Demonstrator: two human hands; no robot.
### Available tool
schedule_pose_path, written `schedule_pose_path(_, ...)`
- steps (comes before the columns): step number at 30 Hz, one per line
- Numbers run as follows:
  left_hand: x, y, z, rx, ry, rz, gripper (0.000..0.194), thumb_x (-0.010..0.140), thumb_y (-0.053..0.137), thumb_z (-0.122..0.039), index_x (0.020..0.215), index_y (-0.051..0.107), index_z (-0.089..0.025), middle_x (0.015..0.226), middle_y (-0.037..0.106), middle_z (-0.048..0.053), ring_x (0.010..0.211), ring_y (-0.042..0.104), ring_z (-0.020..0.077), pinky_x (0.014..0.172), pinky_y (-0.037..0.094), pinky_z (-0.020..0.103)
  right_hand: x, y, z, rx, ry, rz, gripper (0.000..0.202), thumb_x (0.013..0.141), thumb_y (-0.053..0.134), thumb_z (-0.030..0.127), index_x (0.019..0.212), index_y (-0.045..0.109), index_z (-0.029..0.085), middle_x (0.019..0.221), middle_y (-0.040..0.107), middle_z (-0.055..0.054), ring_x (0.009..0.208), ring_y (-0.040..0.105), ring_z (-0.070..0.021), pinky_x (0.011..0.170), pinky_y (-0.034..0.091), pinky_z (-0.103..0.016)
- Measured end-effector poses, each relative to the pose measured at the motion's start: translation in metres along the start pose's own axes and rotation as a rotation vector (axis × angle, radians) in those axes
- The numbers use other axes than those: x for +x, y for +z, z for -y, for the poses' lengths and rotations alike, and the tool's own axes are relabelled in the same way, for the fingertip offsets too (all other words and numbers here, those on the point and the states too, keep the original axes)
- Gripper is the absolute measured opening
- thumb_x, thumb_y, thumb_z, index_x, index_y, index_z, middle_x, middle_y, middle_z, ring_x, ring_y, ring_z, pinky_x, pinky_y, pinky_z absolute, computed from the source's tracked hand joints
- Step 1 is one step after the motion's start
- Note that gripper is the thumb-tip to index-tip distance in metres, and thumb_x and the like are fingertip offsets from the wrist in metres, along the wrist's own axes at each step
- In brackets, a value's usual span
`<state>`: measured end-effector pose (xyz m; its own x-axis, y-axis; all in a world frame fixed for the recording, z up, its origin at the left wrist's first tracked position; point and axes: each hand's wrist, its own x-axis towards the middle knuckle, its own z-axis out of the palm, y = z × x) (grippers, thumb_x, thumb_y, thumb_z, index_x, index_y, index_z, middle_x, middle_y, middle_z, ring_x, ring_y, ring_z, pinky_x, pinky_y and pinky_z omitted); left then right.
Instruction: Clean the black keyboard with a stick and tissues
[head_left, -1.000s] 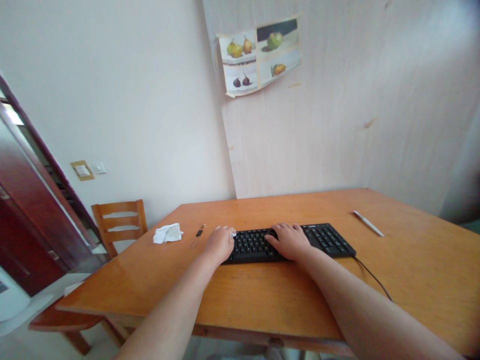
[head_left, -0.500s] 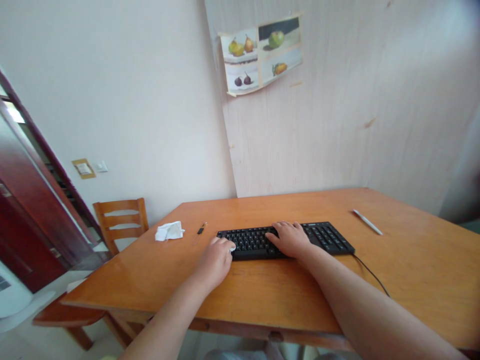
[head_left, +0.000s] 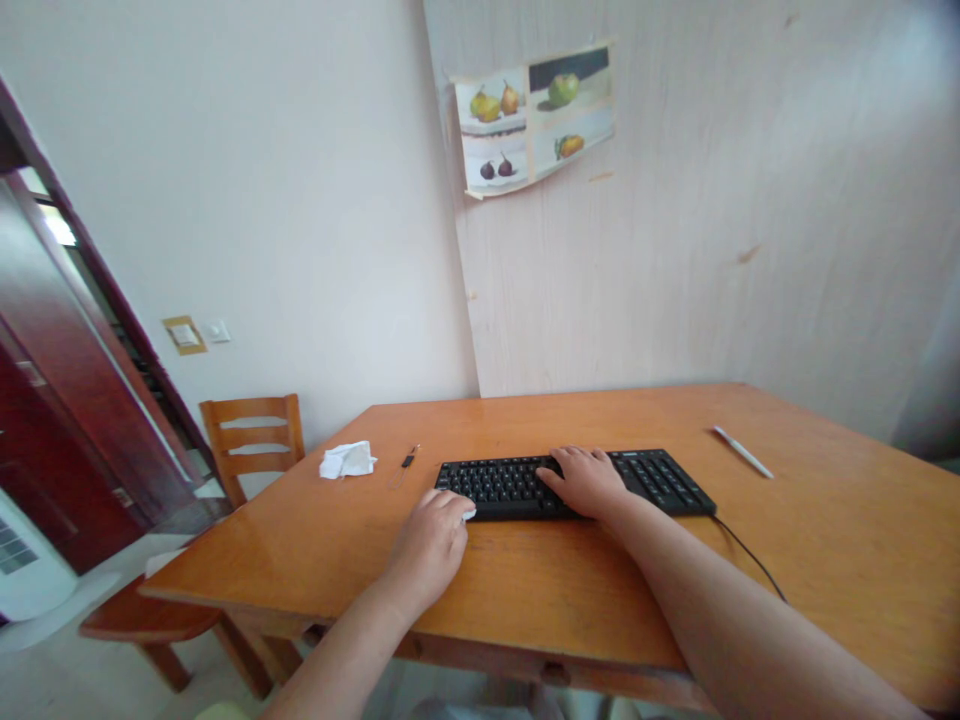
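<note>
A black keyboard (head_left: 510, 487) lies on the wooden table, its cable running off to the right. My left hand (head_left: 433, 540) is at the keyboard's lower left corner, its fingers closed on a small white wad (head_left: 469, 515), perhaps tissue, of which only a bit shows at the fingertips. On the keyboard, right of its middle, rests my right hand (head_left: 586, 482) with the thumb apart from the fingers; nothing shows in it. The crumpled white tissue (head_left: 348, 460) lies at the table's left, beside a small black item with a thin loop (head_left: 407, 461).
A white pen-like stick (head_left: 742, 452) lies on the right of the table (head_left: 525, 570). A wooden chair (head_left: 253, 436) stands beyond the left edge, and a stool (head_left: 150, 612) is at the lower left. Fruit pictures (head_left: 534, 120) hang on the wall behind.
My left hand has moved slightly down, from over the keyboard's left keys to its front left corner. My right hand stays on the keyboard. The whole view has shifted slightly.
</note>
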<state>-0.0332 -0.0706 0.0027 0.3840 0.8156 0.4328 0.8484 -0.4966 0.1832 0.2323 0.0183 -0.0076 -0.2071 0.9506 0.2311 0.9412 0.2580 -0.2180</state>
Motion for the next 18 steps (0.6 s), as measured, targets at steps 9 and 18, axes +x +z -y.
schedule_pose_path(9, 0.070, 0.016, 0.006, 0.112, -0.073, -0.076, 0.031, 0.086, 0.048, -0.010, 0.109, 0.068, -0.019, 0.110, 0.070, 0.008, 0.106, 0.058, 0.0233, 0.098, 0.045, 0.037, 0.002, 0.004, -0.004, -0.029, -0.011, 0.011, 0.062, 0.097, 0.033, 0.060, 0.134, 0.057, 0.016, 0.141, 0.056, -0.017, 0.130, 0.049, -0.0318, 0.110, 0.025, -0.051)
schedule_pose_path(18, 0.094, 0.046, 0.006, 0.161, -0.154, 0.027, 0.027, 0.086, 0.049, -0.011, 0.095, 0.073, -0.018, 0.098, 0.070, 0.012, 0.100, 0.060, 0.0261, 0.093, 0.047, 0.039, 0.005, 0.006, -0.011, -0.068, -0.030, 0.042, 0.062, 0.096, 0.032, 0.061, 0.135, 0.056, 0.019, 0.139, 0.058, -0.016, 0.129, 0.051, -0.0322, 0.108, 0.029, -0.051)
